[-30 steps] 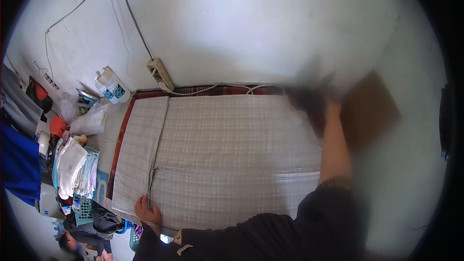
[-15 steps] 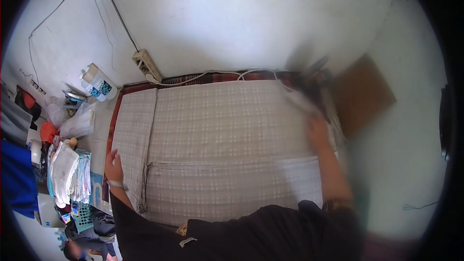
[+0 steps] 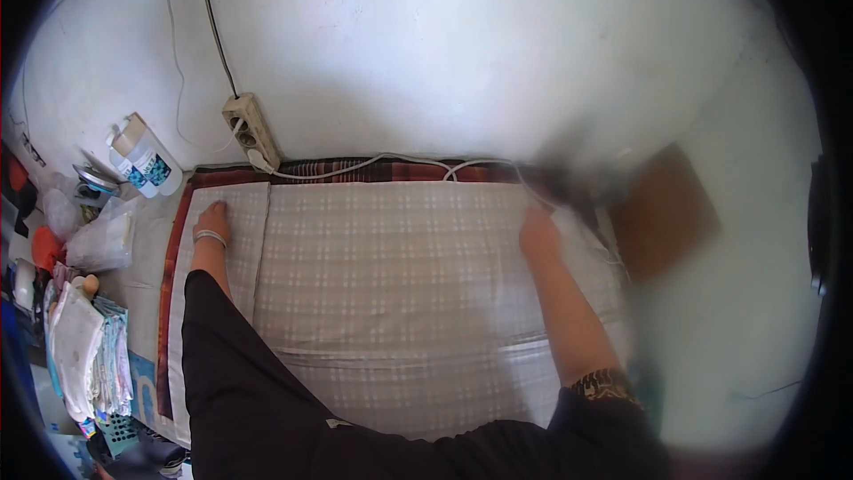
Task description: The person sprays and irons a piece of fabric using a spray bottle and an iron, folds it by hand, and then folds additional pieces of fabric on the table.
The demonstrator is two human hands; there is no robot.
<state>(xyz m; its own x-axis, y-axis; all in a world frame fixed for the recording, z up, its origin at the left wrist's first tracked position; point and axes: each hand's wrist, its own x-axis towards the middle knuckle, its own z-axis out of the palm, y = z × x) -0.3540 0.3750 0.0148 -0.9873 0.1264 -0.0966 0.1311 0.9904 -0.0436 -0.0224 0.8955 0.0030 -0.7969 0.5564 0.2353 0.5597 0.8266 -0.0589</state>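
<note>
Cloth (image 3: 391, 276) in pale checks spreads across the middle of the head view, over a red underlay (image 3: 209, 177), probably for padding. The left hand (image 3: 212, 221) lies at its upper left, seemingly steadying it; the right hand (image 3: 540, 236) is at its upper right. Either grip, spread or pinching, is too indistinct to tell.

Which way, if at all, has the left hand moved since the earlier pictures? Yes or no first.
Yes, the left hand has moved toward the wall, closer to the power strip.
</note>
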